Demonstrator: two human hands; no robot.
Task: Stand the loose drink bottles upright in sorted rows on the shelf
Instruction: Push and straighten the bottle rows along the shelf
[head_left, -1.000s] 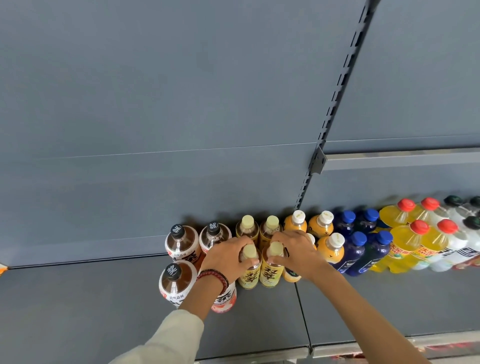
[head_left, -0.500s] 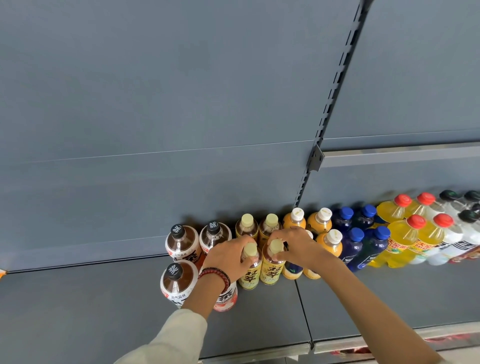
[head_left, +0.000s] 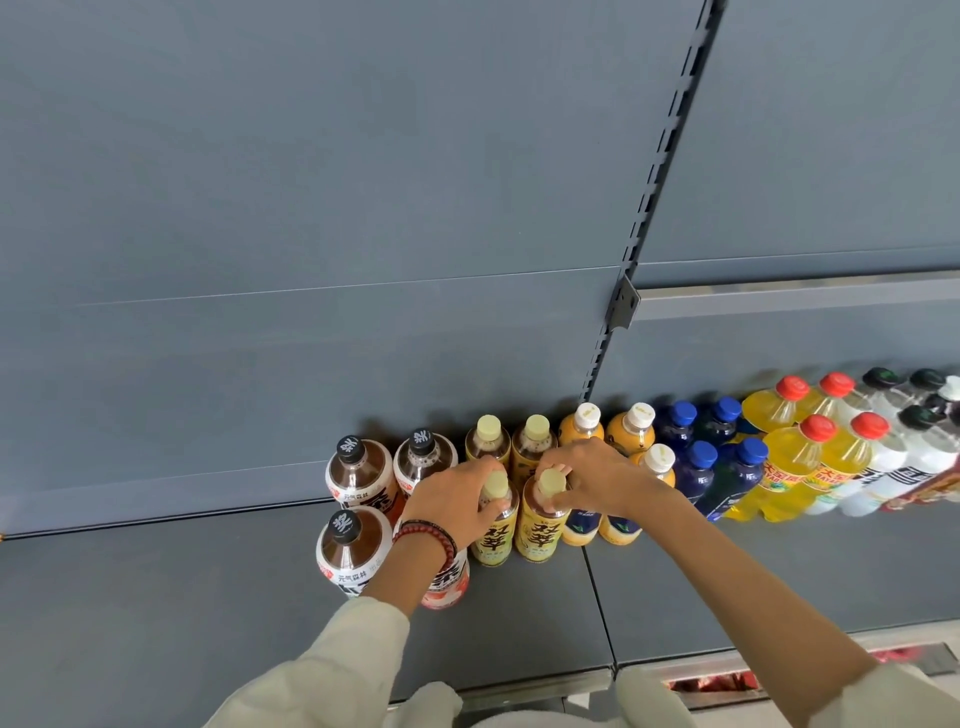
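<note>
**A:** Where are the hands?

**B:** Both are at the front of the shelf (head_left: 208, 597); the left hand (head_left: 447, 501) has its fingers curled round the neck of a yellow-label bottle (head_left: 492, 540) with a pale cap; the right hand (head_left: 589, 475) pinches the neck of a second yellow-label bottle (head_left: 540, 535) between thumb and curled fingers.

**A:** Are those two standing?

**B:** Upright, side by side and touching; two more of the same kind stand behind them against the back wall.

**A:** And around them?

**B:** To the left, three brown bottles (head_left: 358, 475) with black caps show, and a fourth is partly hidden under the left wrist, which wears a red bead bracelet (head_left: 426, 535); to the right come orange bottles (head_left: 631, 434) with white caps, then blue bottles (head_left: 698, 470), yellow bottles (head_left: 789, 462) with red caps, and clear bottles (head_left: 917, 449) with black caps; each kind stands two deep.
</note>
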